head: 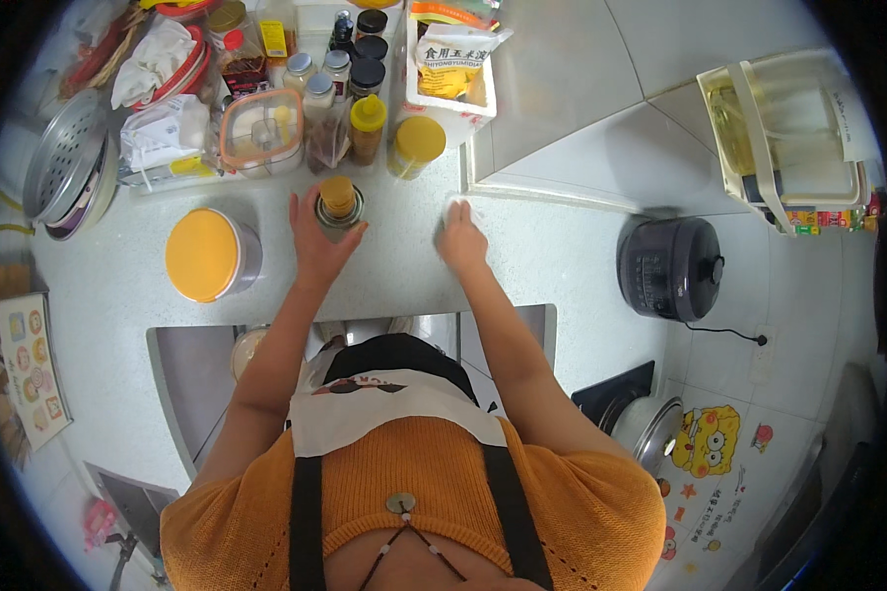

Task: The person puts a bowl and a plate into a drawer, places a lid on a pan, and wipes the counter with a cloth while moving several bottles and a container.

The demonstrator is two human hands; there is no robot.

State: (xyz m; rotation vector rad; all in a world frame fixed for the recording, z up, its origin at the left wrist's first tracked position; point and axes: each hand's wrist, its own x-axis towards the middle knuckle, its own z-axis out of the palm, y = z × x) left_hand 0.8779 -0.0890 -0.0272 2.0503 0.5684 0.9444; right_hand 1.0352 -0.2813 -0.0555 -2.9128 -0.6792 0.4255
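My left hand (319, 247) reaches round a small glass jar (340, 216) with a tan ridged stopper on top. Its thumb lies along the jar's right side and its fingers along the left; the jar stands on the pale countertop (392, 273). My right hand (463, 238) presses a white cloth or tissue (467, 208) down on the counter, fingertips together, near the base of the tiled wall corner. Most of the white piece is hidden under the fingers. Left of my left hand stands a white tub with an orange-yellow lid (202, 255).
Seasoning jars (318, 90), a yellow-capped squeeze bottle (368, 122), a yellow-lidded jar (418, 148) and an orange-rimmed clear box (262, 133) line the back. A white bin (451, 111) holds packets. A dark electric cooker (669, 270) stands right, a lidded pot (647, 436) nearer me.
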